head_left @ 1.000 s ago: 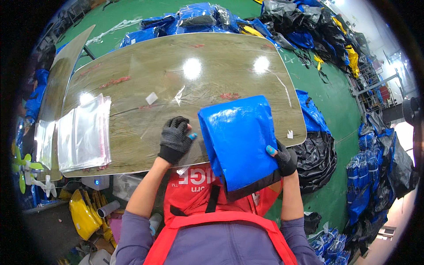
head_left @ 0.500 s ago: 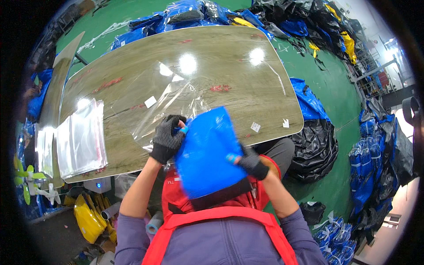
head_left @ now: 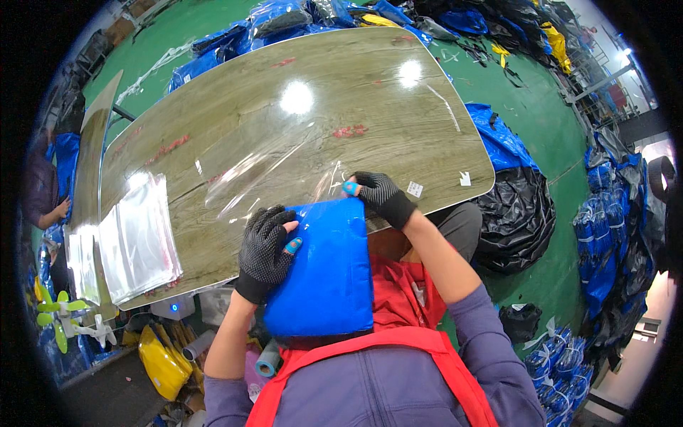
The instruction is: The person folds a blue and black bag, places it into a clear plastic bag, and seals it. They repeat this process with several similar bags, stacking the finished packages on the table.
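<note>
A flat, folded blue plastic sheet (head_left: pixel 324 277) with a dark lower edge rests across my lap, its upper end at the table's front edge. My left hand (head_left: pixel 267 252), in a black dotted glove with bare fingertips and blue thumb tape, grips its left side, thumb on top. At its upper right corner, my right hand (head_left: pixel 383 199), gloved and taped alike, pinches the near edge of a clear plastic bag (head_left: pixel 263 174). That bag lies on the wood-patterned table (head_left: pixel 398 135), its mouth by the sheet's upper edge; how far they overlap is hard to see.
A stack of clear bags (head_left: pixel 139 238) lies at the table's left. Small white labels (head_left: pixel 415 188) sit near the right corner. A black and blue sack (head_left: pixel 516 220) stands on the floor beyond it. A small green fan (head_left: pixel 60 317) is at lower left; another person's arm (head_left: pixel 53 213) shows beyond.
My right hand has gone up from the blue sheet's right side to its upper corner and the clear bag. The sheet has straightened and lies flatter; the bag has shifted with it.
</note>
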Motion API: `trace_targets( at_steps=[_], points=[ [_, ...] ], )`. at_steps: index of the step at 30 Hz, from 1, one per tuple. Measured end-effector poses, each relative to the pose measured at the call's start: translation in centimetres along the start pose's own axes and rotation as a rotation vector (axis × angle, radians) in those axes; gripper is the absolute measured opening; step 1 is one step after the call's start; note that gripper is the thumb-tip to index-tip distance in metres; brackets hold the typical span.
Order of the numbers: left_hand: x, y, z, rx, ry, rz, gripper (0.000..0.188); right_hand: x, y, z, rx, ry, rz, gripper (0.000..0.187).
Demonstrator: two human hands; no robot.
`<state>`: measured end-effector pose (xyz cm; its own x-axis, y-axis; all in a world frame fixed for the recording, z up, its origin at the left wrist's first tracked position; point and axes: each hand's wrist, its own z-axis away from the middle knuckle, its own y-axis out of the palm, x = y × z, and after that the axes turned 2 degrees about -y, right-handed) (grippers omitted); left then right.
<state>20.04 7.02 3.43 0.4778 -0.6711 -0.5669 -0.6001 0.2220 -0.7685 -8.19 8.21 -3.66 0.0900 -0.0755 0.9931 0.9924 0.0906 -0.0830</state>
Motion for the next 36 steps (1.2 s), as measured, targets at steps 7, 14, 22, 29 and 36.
trace_targets(
  at_steps=[7,14,22,29,36],
  points=[
    [1.3,2.6,3.3,-0.218,-0.270,-0.001,0.039,2.0,0.8,6.1,-0.184,0.234,-0.354,0.028],
    [4.5,3.0,2.7,-0.404,-0.836,0.663,0.049,1.6,3.6,6.6,-0.459,0.035,0.140,0.029],
    [2.7,1.9,3.3,-0.031,-0.943,1.053,0.051,1.9,2.1,11.2,-0.523,0.068,-0.346,0.032],
    [-3.0,1.5,7.5,0.196,-0.719,1.104,0.092,4.0,5.0,12.6,-0.200,0.077,-0.222,0.064],
    [-0.6,4.6,14.0,0.237,-0.992,1.012,0.064,0.1,4.9,19.3,-0.049,0.435,-0.417,0.074]
  ],
)
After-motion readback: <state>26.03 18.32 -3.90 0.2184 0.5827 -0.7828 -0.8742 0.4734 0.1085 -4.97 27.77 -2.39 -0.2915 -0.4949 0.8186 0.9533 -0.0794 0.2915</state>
